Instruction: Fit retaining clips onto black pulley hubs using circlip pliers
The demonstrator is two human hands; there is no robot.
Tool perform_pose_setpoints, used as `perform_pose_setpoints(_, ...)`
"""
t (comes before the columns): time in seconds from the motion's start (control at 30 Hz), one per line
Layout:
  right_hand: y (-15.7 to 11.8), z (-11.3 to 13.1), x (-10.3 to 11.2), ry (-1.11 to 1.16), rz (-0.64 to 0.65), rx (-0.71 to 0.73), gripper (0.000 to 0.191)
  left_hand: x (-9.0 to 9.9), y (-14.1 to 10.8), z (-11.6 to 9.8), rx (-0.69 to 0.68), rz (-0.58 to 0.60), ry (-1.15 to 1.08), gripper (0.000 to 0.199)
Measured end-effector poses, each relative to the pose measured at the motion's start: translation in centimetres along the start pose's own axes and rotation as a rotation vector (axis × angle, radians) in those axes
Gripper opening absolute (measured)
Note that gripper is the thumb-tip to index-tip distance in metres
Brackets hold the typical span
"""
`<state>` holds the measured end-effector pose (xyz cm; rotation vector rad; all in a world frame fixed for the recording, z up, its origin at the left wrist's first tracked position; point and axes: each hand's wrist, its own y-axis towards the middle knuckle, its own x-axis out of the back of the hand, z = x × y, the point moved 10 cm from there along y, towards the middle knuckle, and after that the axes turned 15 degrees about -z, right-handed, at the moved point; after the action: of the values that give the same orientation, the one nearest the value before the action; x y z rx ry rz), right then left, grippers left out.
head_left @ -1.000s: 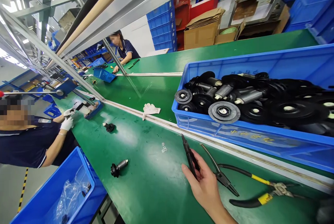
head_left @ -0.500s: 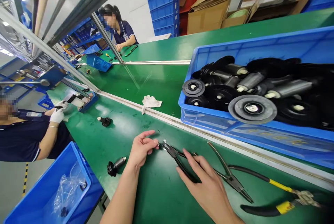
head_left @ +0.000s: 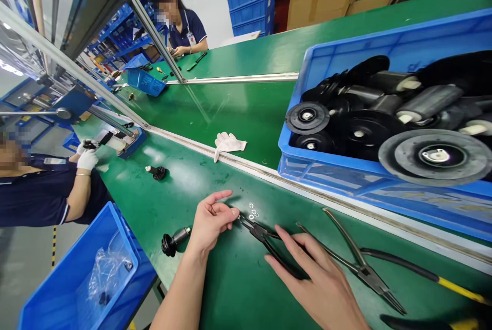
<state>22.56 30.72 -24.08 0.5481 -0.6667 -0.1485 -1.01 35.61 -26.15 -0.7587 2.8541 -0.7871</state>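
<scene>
Pliers (head_left: 258, 230) with dark handles lay across the middle of the near part of a green tabletop (head_left: 238, 281), just above it, slanting from the right hand (head_left: 321, 281) up to the left hand (head_left: 213, 222). The right hand was curled loosely around the handles, fingers on the far side and thumb on the near side. The left hand's thumb and fingers were pressed together at the pliers' tips, pinching a tiny pale piece (head_left: 239, 217) whose shape was too small to make out; its forefinger pointed outward.

Just beyond the tips lay several small pale rings (head_left: 252, 212). Beside the right hand rested a second tool, bare-metal pliers (head_left: 363, 271), nose toward the lower right. Near them, a cutter with black and yellow handles (head_left: 403, 267) ran off the edge.

Left of the left wrist lay a black roller part (head_left: 175, 241), with another roller part (head_left: 157, 172) farther up. A white glove (head_left: 230, 143) lay partly over a pale rail (head_left: 184, 143). Beyond the rail at right, a blue bin (head_left: 295, 160) held many black rollers (head_left: 430, 104). At lower left, a lower blue bin (head_left: 49, 302) held a clear bag (head_left: 103, 271).

2 co-workers sat in dark shirts: 1 at left (head_left: 34, 199), wearing white gloves, and 1 across the tabletop (head_left: 189, 30).
</scene>
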Motion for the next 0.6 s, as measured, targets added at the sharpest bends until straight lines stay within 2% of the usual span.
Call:
perform_pose_setpoints(0.43,0.1,0.1,-0.1,0.006,-0.004,0.014,0.044,-0.21,-0.46,-0.12,-0.017,0.0,-0.022,0.063)
perform_pose_setpoints(0.6,0.31,0.83,0.19,-0.044,-0.04,0.088,0.051,-0.17,-0.43,-0.14,-0.018,-0.02,-0.024,0.061)
